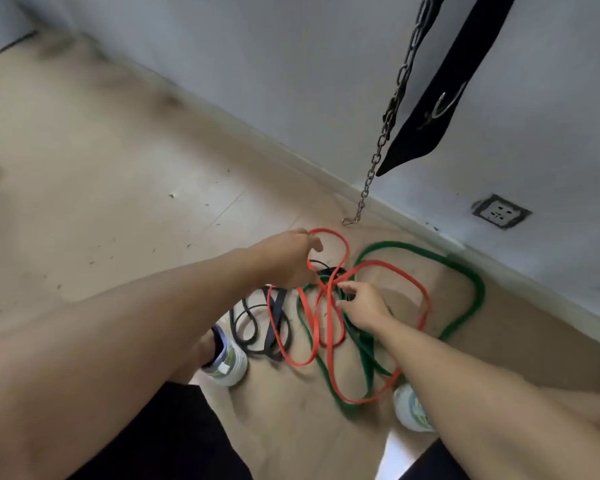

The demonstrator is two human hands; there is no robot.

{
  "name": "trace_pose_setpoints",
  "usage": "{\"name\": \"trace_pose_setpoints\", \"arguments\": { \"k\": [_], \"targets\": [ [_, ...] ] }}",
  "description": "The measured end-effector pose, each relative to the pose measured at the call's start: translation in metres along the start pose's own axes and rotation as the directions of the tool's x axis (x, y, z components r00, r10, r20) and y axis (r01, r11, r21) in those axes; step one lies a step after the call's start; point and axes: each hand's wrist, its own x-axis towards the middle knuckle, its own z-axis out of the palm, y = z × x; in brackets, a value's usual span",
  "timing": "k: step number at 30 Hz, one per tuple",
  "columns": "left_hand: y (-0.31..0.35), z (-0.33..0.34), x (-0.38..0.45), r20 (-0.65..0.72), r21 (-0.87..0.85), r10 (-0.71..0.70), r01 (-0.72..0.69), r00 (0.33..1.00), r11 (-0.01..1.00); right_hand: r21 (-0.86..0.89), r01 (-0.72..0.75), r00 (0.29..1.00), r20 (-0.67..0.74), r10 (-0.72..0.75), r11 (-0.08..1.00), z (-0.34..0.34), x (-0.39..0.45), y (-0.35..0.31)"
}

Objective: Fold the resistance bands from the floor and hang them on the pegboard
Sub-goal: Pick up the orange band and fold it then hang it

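The resistance bands lie tangled on the tan floor (118,168), close to the baseboard (291,157) of the grey wall (257,64).

Red band (333,341): thin, forming several loops. The top loop rises to the left hand (291,259); other loops spread toward the right and down toward the person's feet. It crosses over the green band (465,268).

Green band: wider, its large outer loop lying nearest the baseboard, its lower loops running under the red band.

Dark bands (274,327): a black and a dark blue band lie in a coil to the left of the red band, just beside the left shoe (227,363).

Left hand: its fingers curl around the top loop of the red band at the crossing point; the grip is closed on that band.

Right hand (364,304): its fingers are bent and reach into the knot where red and green cross. Motion blur prevents telling whether the fingers pinch a band or only touch it.

The right shoe (411,407) stands at the lower end of the green band's loops.

Above the bands, a metal chain (385,133) hangs along the wall, its end hook just above the floor. A black belt (440,84) with a metal ring hangs beside it. A wall socket (499,212) sits low on the wall to the right.
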Motion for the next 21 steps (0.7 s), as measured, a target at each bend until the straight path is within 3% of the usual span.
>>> {"name": "trace_pose_setpoints", "arguments": {
  "k": [4,8,12,21],
  "targets": [
    [-0.001,0.011,0.004,0.019,0.032,0.016,-0.017,1.0,0.999,-0.069,-0.052,0.996,0.071,0.057,0.996,0.041,0.016,0.026],
    [-0.001,0.016,0.007,0.053,0.019,0.023,-0.024,0.998,1.0,-0.161,-0.148,0.989,-0.01,0.148,0.976,0.051,0.024,0.047],
    [0.005,0.014,0.01,0.087,0.006,0.039,-0.039,0.995,0.999,-0.288,-0.237,0.964,0.047,0.261,0.928,0.056,0.028,0.077],
    [0.018,0.007,0.009,0.128,0.032,0.06,-0.064,0.99,0.997,-0.345,-0.244,0.963,0.024,0.268,0.906,0.07,0.031,0.076]
  ]
}}
